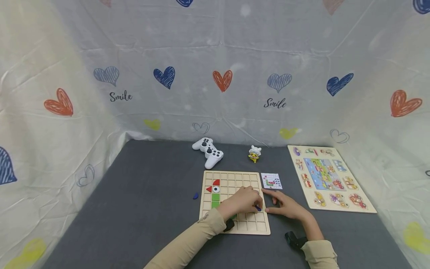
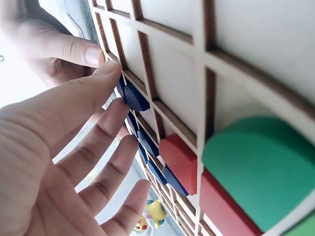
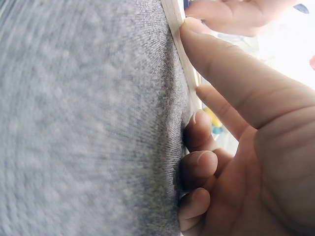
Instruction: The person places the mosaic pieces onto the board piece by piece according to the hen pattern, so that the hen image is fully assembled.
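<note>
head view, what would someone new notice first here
Probably the two hands meeting at the wooden grid board in the middle of the grey table: the left hand pinches a dark blue piece over the board while the right hand rests at its right edge. Next, the red and green pieces already set in the board's left columns, and the white game controller behind it.
</note>
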`<state>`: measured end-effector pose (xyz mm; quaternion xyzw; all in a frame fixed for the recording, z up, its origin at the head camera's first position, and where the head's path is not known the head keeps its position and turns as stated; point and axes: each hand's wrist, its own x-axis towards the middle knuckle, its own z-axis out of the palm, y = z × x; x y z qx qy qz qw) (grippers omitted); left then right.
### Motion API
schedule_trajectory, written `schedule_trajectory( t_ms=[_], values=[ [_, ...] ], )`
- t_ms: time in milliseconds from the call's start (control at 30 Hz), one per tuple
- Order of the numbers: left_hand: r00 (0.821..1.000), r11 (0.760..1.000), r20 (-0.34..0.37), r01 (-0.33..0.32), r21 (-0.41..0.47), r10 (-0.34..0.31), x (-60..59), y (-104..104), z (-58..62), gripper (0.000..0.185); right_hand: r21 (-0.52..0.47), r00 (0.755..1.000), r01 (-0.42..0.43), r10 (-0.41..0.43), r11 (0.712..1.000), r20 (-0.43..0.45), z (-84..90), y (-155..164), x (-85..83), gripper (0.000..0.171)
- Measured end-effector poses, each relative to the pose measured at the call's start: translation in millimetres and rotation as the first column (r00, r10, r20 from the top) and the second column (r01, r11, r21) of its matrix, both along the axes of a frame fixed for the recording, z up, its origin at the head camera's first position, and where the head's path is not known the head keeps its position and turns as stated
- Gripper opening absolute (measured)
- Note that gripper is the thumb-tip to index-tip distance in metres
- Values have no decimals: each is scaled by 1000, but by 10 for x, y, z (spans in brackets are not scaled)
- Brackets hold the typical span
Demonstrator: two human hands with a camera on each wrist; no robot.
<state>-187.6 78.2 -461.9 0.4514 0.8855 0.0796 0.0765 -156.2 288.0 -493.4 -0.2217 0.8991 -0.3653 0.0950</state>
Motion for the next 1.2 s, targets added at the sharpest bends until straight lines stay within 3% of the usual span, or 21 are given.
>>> schedule_trajectory(
  t_ms=[267, 433, 733, 1200],
  values=[
    [999, 999, -28, -22, 23, 22, 2, -65, -26, 13, 14, 1000, -8, 9, 1000, -14, 3, -11, 1, 67],
    [998, 998, -8, -55, 42, 55, 11, -152, -33, 14, 12, 1000, -8, 8, 1000, -15, 1, -17, 2, 67],
    [995, 984, 37, -98, 148, 94, 39, -383, 14, 13, 12, 1000, -5, 5, 1000, -12, 6, -12, 2, 67],
    [982, 960, 61, -190, 205, 181, 23, -782, 53, 13, 15, 1000, 0, 0, 1000, -16, 9, -13, 6, 68]
  ],
)
